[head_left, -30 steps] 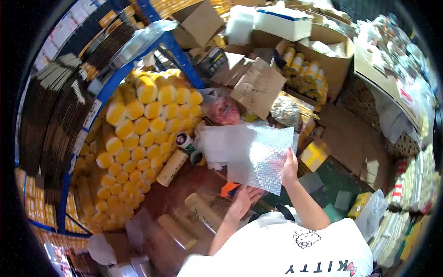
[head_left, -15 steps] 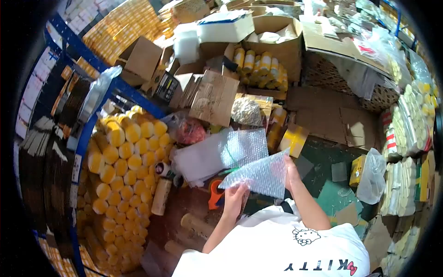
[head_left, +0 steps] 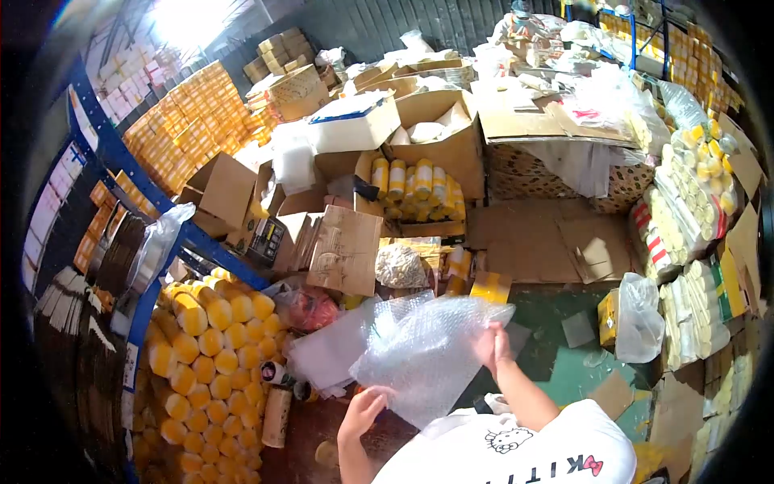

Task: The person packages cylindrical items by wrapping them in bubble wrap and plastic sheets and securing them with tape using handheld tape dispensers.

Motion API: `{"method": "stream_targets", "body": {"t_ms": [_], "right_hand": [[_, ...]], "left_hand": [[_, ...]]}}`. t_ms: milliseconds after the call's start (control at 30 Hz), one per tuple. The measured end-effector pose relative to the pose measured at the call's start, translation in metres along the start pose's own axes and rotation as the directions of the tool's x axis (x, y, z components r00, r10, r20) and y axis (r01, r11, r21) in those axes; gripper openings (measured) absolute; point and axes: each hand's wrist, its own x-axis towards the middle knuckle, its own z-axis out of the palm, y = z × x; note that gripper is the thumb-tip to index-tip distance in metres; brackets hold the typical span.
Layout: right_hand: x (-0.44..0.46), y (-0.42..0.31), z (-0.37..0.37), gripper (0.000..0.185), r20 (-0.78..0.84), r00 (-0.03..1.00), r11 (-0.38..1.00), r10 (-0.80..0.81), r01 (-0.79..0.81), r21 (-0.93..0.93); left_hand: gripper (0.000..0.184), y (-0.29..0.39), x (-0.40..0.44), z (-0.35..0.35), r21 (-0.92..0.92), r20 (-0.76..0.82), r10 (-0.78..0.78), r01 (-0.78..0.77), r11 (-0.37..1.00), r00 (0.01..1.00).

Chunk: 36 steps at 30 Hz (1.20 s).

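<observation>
right of the pile of yellow rolls (head_left: pixel 214 363) there is a red-brown surface (head_left: pixel 322 427); a tan tube (head_left: pixel 276 417) rests on it just beside the pile, and a second tube (head_left: pixel 326 453), partly hidden, lies a little farther right of the pile. well to the right of the pile, a green floor (head_left: pixel 540 310) carries a clear plastic square (head_left: pixel 577 328), a yellow box (head_left: pixel 608 317), a clear bag (head_left: pixel 639 323) beside that box, and a cardboard scrap (head_left: pixel 613 395). farther back, right of the pile, flat cardboard (head_left: pixel 524 242) covers the floor. well behind and right of the pile, a cloth-hung table (head_left: pixel 524 173) bears a cardboard sheet (head_left: pixel 524 123).
</observation>
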Motion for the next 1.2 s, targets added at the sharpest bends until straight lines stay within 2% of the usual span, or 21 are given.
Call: {"method": "stream_targets", "body": {"t_ms": [33,100,133,167,200,233,267,300,333,400,533,600,667,800,867,933,1033,1067,1133,1167,1200], "right_hand": [[0.005,-0.003,0.004,0.038,0.09,0.991,0.988,-0.104,0.114,-0.106],[0.045,-0.007,-0.056,0.045,0.307,0.921,0.735,-0.24,0.379,-0.563],[0.037,-0.007,-0.037,0.045,0.315,0.923,0.74,-0.222,0.37,-0.562],[0.012,-0.013,0.008,0.033,0.433,0.878,0.543,-0.204,0.469,-0.696],[-0.013,-0.017,0.048,0.022,0.54,0.828,0.311,-0.153,0.559,-0.769],[-0.028,-0.014,0.071,0.024,0.646,0.762,0.053,-0.045,0.647,-0.76],[-0.042,-0.007,0.102,0.029,0.667,0.738,0.358,0.108,0.596,-0.718],[-0.036,-0.001,0.107,0.036,0.8,0.502,0.126,0.33,0.816,-0.564],[-0.041,0.014,0.112,0.036,0.834,0.369,0.122,0.411,0.884,-0.451],[-0.056,0.032,0.114,0.033,0.771,0.267,0.128,0.578,0.904,-0.408],[-0.05,0.055,0.083,0.043,0.763,0.288,0.249,0.579,0.828,-0.502],[-0.058,0.054,0.09,0.038,0.653,0.562,0.027,0.507,0.747,-0.664],[-0.067,0.057,0.1,0.034,0.702,0.555,-0.017,0.445,0.789,-0.614],[-0.068,0.072,0.099,0.031,0.741,0.521,-0.039,0.423,0.828,-0.56],[-0.062,0.08,0.086,0.032,0.697,0.589,-0.035,0.409,0.773,-0.633],[-0.059,0.082,0.076,0.032,0.694,0.594,-0.033,0.406,0.768,-0.639],[-0.065,0.078,0.073,0.034,0.606,0.769,-0.088,0.203,0.631,-0.771],[-0.065,0.072,0.073,0.046,0.692,0.715,-0.196,0.097,0.696,-0.691],[-0.046,0.087,0.041,0.062,0.696,0.669,0.022,-0.26,0.725,-0.689],[-0.042,0.083,0.043,0.063,0.641,0.708,0.098,-0.297,0.69,-0.717],[-0.037,0.071,0.052,0.063,0.582,0.752,0.174,-0.308,0.646,-0.743]], "left_hand": [[0.019,-0.001,0.0,0.003,0.067,-0.23,-0.254,0.276,0.959,0.939],[0.016,-0.041,0.0,0.004,0.319,-0.45,-0.041,0.204,0.926,0.892],[0.016,-0.05,0.0,0.003,0.473,-0.456,0.095,0.151,0.868,0.885],[0.016,-0.024,0.003,0.014,0.112,-0.417,-0.075,0.133,0.985,0.906],[0.021,-0.04,0.008,0.011,0.094,-0.317,0.084,-0.057,0.994,0.945],[0.025,-0.018,0.005,0.022,-0.121,-0.291,-0.018,-0.018,0.992,0.957],[0.03,0.008,0.008,0.034,-0.329,-0.244,-0.108,0.023,0.944,0.964],[0.037,0.01,0.015,0.042,-0.509,-0.258,-0.113,-0.035,0.86,0.96],[0.044,0.01,0.02,0.048,-0.664,-0.269,-0.115,-0.098,0.742,0.956],[0.07,0.012,0.023,0.049,-0.937,-0.049,-0.058,-0.026,0.349,0.997],[0.073,0.009,0.016,0.048,-0.967,0.01,0.076,-0.01,0.256,0.997],[0.074,0.008,0.014,0.049,-0.851,-0.073,-0.02,-0.051,0.523,0.997],[0.062,0.009,0.011,0.058,-0.892,-0.038,0.092,-0.075,0.445,0.995],[0.053,0.003,0.003,0.079,-0.878,-0.184,-0.143,-0.097,0.468,0.972],[0.042,-0.005,0.002,0.076,-0.816,-0.164,-0.356,0.076,0.573,0.92],[0.036,-0.019,0.008,0.076,-0.761,-0.19,-0.278,0.037,0.647,0.942],[0.046,0.001,0.025,0.078,-0.943,0.129,-0.255,0.198,0.269,0.958],[0.06,-0.019,0.036,0.077,-0.933,0.262,-0.068,0.271,0.238,0.963],[0.07,0.016,0.062,0.089,-0.418,0.254,0.13,-0.013,0.908,0.958],[0.077,0.033,0.073,0.095,0.085,0.223,0.211,-0.234,0.968,0.952],[0.088,0.077,0.087,0.094,0.419,0.462,0.0,-0.219,0.881,0.887]]}}
